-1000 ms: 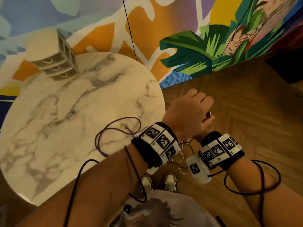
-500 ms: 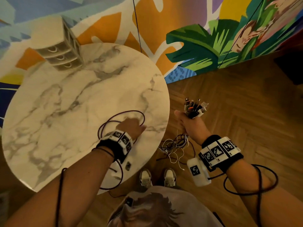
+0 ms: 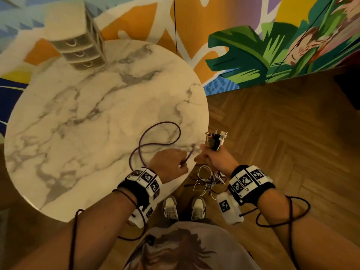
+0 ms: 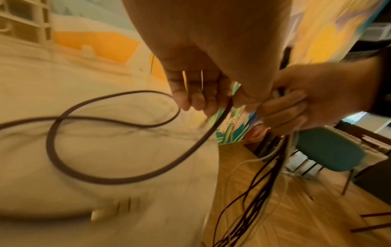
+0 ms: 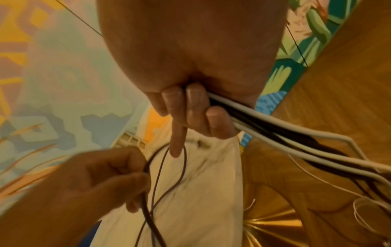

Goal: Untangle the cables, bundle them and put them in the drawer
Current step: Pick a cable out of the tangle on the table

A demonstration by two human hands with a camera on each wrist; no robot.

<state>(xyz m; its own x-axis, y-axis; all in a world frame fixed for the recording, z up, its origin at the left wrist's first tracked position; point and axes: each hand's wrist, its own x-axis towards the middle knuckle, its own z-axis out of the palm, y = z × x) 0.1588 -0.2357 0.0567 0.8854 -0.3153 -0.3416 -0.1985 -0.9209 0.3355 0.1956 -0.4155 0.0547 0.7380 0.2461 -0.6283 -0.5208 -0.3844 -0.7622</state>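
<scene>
A purple cable (image 3: 155, 133) lies in loops on the round marble table (image 3: 87, 123) near its right edge. My left hand (image 3: 182, 164) pinches this purple cable (image 4: 84, 173) by one end at the table's edge. Just to the right, off the table, my right hand (image 3: 209, 157) grips a bundle of black and white cables (image 5: 296, 138), with the plugs (image 3: 215, 139) sticking up out of the fist. The rest of the bundle hangs to a tangle (image 3: 208, 180) on the floor. My right index finger (image 5: 176, 142) points towards the left hand (image 5: 101, 180). The two hands almost touch.
A small beige drawer unit (image 3: 81, 51) with three shut drawers stands at the table's far left edge. A painted wall runs behind the table. Wooden parquet floor (image 3: 282, 133) lies to the right, and a teal chair (image 4: 330, 150) stands there. My shoes (image 3: 171, 209) are below the hands.
My left hand left the right hand, reached onto the table, took the purple cable and has drawn its end right to the table's edge. The right hand kept its bundle.
</scene>
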